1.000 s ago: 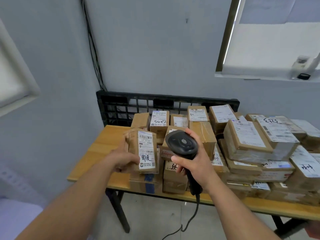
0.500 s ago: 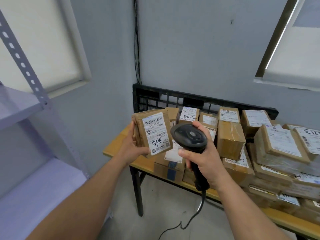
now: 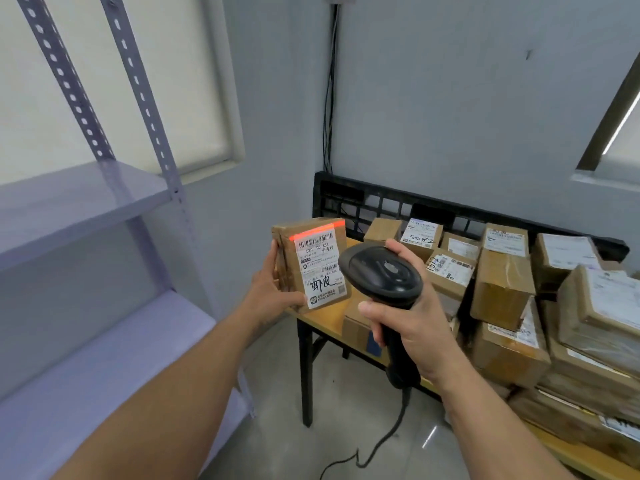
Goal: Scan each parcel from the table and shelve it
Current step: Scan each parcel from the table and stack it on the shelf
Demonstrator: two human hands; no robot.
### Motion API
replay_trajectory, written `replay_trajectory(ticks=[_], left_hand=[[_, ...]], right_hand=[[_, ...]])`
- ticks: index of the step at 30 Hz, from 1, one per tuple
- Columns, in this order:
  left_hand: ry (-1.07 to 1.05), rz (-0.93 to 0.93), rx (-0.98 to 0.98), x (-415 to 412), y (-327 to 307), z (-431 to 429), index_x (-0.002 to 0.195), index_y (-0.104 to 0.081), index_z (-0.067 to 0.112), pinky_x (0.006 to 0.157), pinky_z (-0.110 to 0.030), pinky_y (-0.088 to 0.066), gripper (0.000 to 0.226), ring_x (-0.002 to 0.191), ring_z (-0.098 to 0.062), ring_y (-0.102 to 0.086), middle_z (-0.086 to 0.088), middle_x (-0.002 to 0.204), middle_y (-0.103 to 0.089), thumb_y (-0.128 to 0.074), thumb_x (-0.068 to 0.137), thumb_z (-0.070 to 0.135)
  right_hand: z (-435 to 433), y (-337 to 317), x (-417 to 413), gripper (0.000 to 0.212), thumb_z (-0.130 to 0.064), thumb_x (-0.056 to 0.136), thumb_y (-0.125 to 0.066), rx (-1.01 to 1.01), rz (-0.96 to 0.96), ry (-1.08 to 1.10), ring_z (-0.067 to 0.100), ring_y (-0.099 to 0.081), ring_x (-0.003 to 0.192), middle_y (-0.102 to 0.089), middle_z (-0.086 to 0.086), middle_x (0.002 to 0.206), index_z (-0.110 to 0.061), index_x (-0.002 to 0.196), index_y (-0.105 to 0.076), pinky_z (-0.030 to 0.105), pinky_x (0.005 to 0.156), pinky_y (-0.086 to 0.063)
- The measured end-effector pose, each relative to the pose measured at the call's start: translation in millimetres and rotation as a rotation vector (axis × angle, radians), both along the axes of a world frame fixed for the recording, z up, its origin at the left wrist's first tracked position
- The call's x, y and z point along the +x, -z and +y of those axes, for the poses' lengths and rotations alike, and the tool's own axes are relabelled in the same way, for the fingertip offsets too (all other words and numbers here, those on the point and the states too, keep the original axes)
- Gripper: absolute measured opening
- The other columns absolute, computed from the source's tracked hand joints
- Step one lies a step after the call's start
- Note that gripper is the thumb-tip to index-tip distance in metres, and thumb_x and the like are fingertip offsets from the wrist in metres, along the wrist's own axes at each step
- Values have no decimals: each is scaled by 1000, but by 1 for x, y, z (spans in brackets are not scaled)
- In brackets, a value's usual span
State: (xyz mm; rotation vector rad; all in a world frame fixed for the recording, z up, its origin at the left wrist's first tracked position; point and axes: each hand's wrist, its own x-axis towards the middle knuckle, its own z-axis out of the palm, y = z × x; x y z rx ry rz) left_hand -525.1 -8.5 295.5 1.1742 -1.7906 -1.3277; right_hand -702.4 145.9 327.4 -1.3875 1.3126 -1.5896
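Gripping parcel in left hand, fingers wrapping the left edge, thumb pressing the lower front near the bottom of the label. Holding it in the air above the left end of the counter, long axis near vertical and tilting slightly, label face pointing toward camera and toward the scanner. Holding scanner in right hand, grip closing round the handle, head aiming left at the label, just beside the parcel's right edge and covering its lower right corner. Throwing a red scan line across the parcel top, over the upper barcode. Trailing scanner cable down to the floor. Stacking of other boxes crowding the counter on the right, black grid panel standing behind them against the wall. Showing grey shelf rack on the left, lower shelf beneath, perforated upright standing between parcel and shelves.
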Motion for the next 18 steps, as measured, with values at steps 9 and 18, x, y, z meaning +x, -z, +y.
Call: replay_trajectory(ticks=[9, 18], left_hand=[[-42, -51, -26, 16, 0, 16, 153, 1, 34, 100, -50, -47, 119, 115, -24, -55, 9, 109, -53, -77, 70, -2], [-94, -22, -11, 28, 8, 30, 153, 0, 37, 92, -43, -53, 122, 113, -24, -57, -4, 120, -53, -77, 68, -3]], right_hand=[[16, 0, 9, 82, -9, 67, -77, 42, -48, -103, 18, -60, 55, -61, 11, 120, -48, 131, -43, 32, 48, -52], [22, 6, 14, 83, -2, 68, -77, 74, -98, -162, 26, -55, 51, -67, 11, 104, -54, 126, -46, 33, 46, -50]])
